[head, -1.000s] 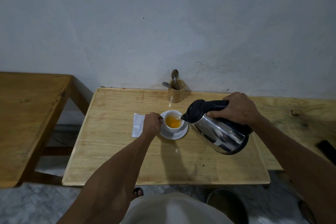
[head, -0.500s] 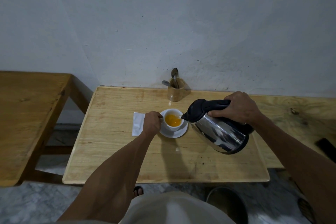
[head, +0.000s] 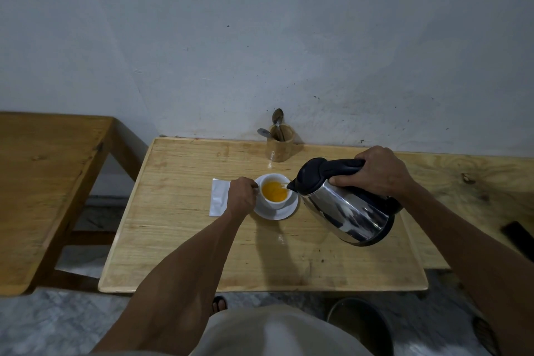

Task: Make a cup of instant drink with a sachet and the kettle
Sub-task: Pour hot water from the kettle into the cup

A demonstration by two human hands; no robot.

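A white cup (head: 274, 202) with orange liquid stands on a white saucer (head: 284, 212) in the middle of the light wooden table (head: 202, 254). My right hand (head: 375, 172) grips the black handle of a steel kettle (head: 349, 211), tilted so that its spout hangs over the cup's right rim. A thin stream runs from the spout into the cup. My left hand (head: 241, 196) is closed at the cup's left side, on its handle. A white sachet (head: 218, 196) lies flat just left of that hand.
A wooden holder (head: 280, 144) with two spoons stands at the wall behind the cup. A darker wooden table (head: 43, 182) is on the left. A black object (head: 520, 240) lies at the right edge. A dark bucket (head: 358, 324) sits on the floor below.
The kettle stays tilted over the cup and the orange liquid stands slightly higher. Both hands keep their places; the view has shifted a little.
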